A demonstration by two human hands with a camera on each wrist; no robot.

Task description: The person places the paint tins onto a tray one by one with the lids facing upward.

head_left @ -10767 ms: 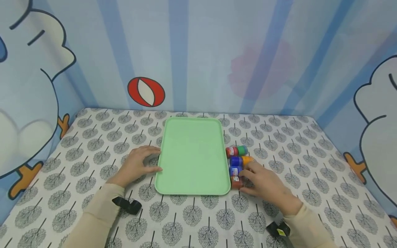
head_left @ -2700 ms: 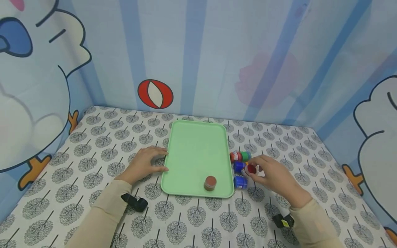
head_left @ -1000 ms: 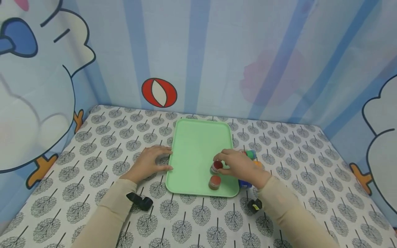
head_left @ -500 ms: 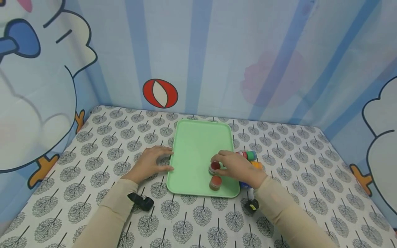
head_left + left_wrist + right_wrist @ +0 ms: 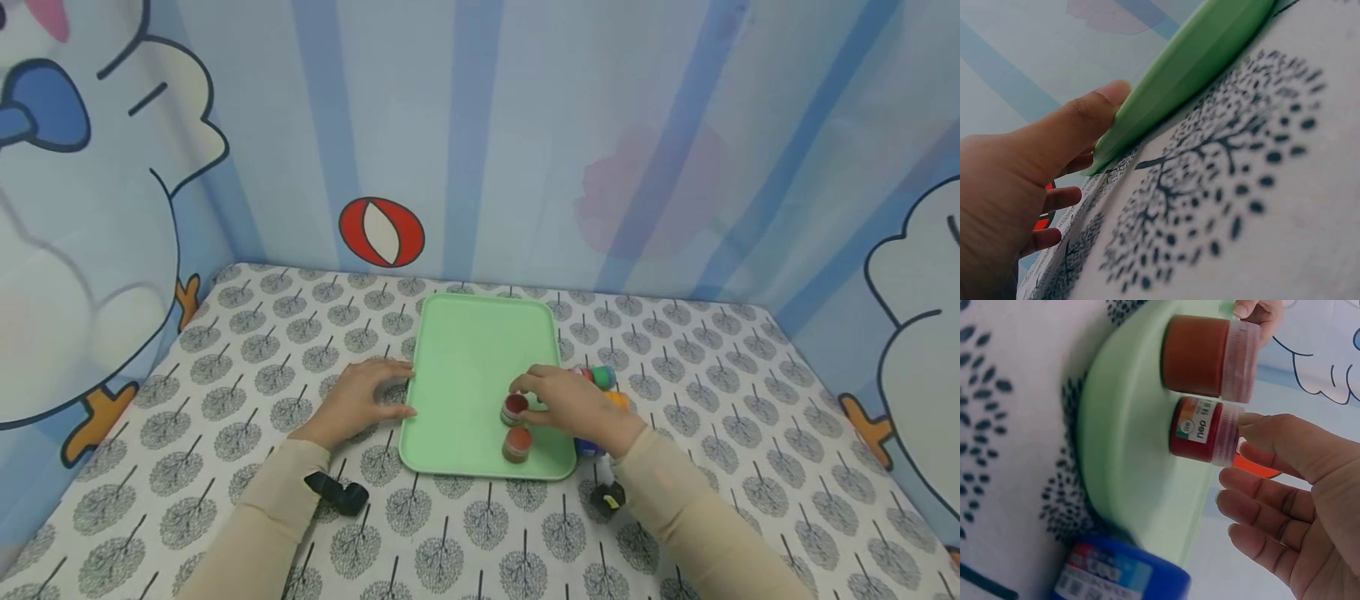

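My right hand (image 5: 573, 404) pinches the clear lid of a red paint jar (image 5: 1194, 428) between thumb and index finger; its other fingers are spread. That jar stands upright on the light green tray (image 5: 465, 358), close to the right side. Just nearer to me, a brownish-red paint jar (image 5: 517, 445) stands upright on the tray beside it. My left hand (image 5: 367, 404) lies at the tray's left edge with fingers relaxed; in the left wrist view, its thumb (image 5: 1094, 106) touches the tray wall.
Right of the tray, partly behind my right hand, lie several more paint jars: a green one (image 5: 602, 377), an orange one (image 5: 618, 400) and a blue one (image 5: 1122, 575). A tree-patterned cloth (image 5: 405, 567) covers the table, with a cartoon curtain (image 5: 517, 150) behind it.
The brownish-red jar, then the red jar, went from the row at right onto the tray, carried by my right hand. Over the last second the red jar shifted slightly left. My left hand stayed put.
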